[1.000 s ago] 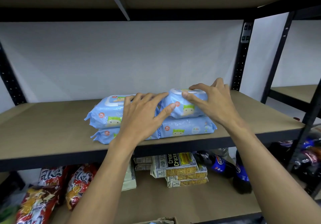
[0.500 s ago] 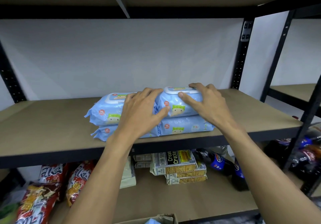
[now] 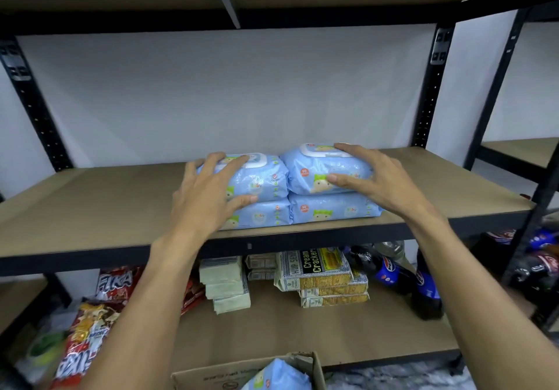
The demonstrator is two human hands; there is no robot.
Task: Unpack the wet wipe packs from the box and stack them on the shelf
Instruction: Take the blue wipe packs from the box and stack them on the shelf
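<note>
Left fingers [image 3: 208,162] are fanned wide and nearly straight over the top of the upper-left wet wipe pack [image 3: 263,177], thumb laid along the seam above the lower-left pack [image 3: 263,215]. The left hand [image 3: 202,202] is pressing, not clutching. On the right side, fingers [image 3: 354,150] lie flat across the white flip lid of the upper-right pack [image 3: 311,171], thumb on its front face. The right hand [image 3: 384,180] is spread the same way, pushing rather than closed round anything. Beneath it sits the lower-right pack [image 3: 332,208].

So that's four packs, two on two, side by side and touching, at the near edge of the middle shelf [image 3: 90,205], a little right of centre.

How will they handle? These are soft film pouches, pillowy at the ends (the wrap shines and creases, so I'd expect it to be slippery). The damp contents probably give them some heft, and nothing looks fragile. The one stiff spot is the plastic lid. The best hold, I'd judge, is a palm on the lid with the thumb under the long edge, not a pinch of loose film.

At the near bottom edge, the cardboard box [image 3: 211,377] stands open with another blue pack [image 3: 275,374] showing. On the lower shelf are cream cracker packets [image 3: 314,268], cola bottles [image 3: 426,289] and snack bags [image 3: 87,329].
</note>
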